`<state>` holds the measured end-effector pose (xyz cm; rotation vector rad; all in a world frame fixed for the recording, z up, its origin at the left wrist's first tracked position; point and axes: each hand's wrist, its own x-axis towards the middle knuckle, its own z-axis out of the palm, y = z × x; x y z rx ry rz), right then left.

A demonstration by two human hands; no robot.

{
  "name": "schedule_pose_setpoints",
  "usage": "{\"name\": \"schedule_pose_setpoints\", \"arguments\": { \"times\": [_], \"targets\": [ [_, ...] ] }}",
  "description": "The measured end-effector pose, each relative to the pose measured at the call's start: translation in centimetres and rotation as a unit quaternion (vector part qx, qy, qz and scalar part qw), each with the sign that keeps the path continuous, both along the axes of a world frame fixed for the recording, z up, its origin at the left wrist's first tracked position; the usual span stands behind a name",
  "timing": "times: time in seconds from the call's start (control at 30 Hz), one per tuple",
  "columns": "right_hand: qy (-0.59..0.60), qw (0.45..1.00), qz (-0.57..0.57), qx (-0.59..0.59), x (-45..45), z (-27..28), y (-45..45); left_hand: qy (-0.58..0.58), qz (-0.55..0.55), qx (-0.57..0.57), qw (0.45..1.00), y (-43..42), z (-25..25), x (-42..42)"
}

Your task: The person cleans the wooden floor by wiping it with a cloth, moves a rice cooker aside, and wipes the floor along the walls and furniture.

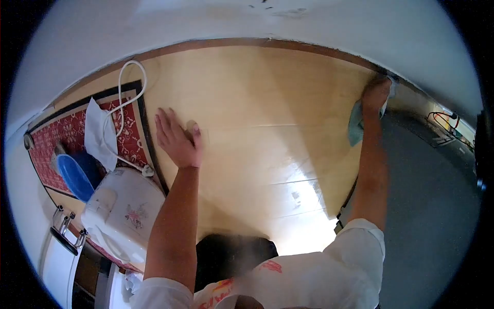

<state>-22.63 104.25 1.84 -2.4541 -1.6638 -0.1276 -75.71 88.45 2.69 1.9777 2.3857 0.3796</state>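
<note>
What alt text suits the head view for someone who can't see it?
A person's right hand holds a greenish cloth near the wall; the left hand is spread palm-down on the pale floor. A red mat, blue bowl and white appliance sit at left.

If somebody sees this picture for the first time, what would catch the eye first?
Probably the blue bowl and the white flower-printed appliance at the left, by the red patterned mat. Next, the left hand, spread over the pale floor right of the mat, and the right hand on a grey-green cloth near the wall, upper right.
</note>
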Motion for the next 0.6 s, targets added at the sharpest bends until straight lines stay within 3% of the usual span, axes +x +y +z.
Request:
{"name": "schedule_pose_setpoints", "arguments": {
  "times": [0.1,0.2,0.23,0.37,0.47,0.6],
  "targets": [
    [-0.057,0.982,0.143,0.113,-1.6,-1.8,-0.2,-0.001,0.006,-0.015,1.0,0.2,0.2,0.1],
    [0.033,0.992,0.112,0.041,-0.3,-2.1,-2.2,-0.009,0.012,-0.018,1.0,0.0,0.2,0.2],
    [0.019,0.986,0.139,0.094,0.5,-2.0,-1.7,-0.012,0.01,-0.013,1.0,0.0,0.0,0.1],
    [0.008,0.985,0.083,0.152,-1.2,-2.5,-0.3,-0.017,0.002,-0.011,1.0,0.0,-0.1,-0.2],
    [-0.017,0.995,0.088,0.052,-0.4,-3.4,-2.4,-0.02,0.009,-0.009,1.0,0.1,0.1,0.1],
    [0.159,0.978,-0.101,0.086,-3.9,-0.7,-1.3,-0.008,0.006,-0.019,1.0,0.0,-0.1,-0.2]
  ]
}}
